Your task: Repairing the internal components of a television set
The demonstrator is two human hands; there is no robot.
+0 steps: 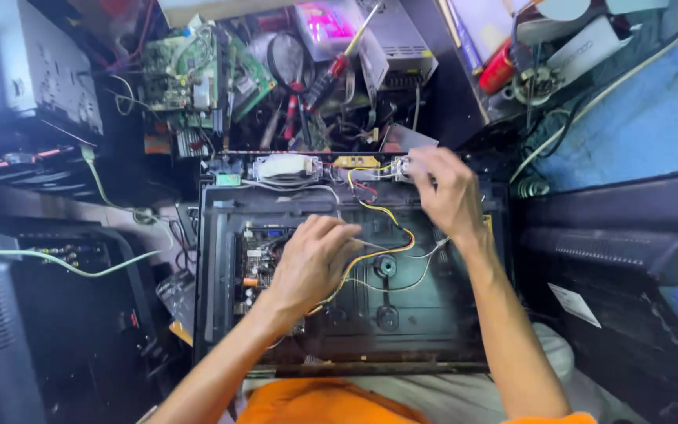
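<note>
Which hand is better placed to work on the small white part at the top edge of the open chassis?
Right. The right hand is already at the white part on the chassis top edge; the left hand rests lower, by the circuit board.

arms: both bare from wrist to past the elbow | left hand (313, 259): no glove, ring or watch visible | right hand (450, 192): the same | clothing: bright orange garment (315, 402) at bottom edge
</note>
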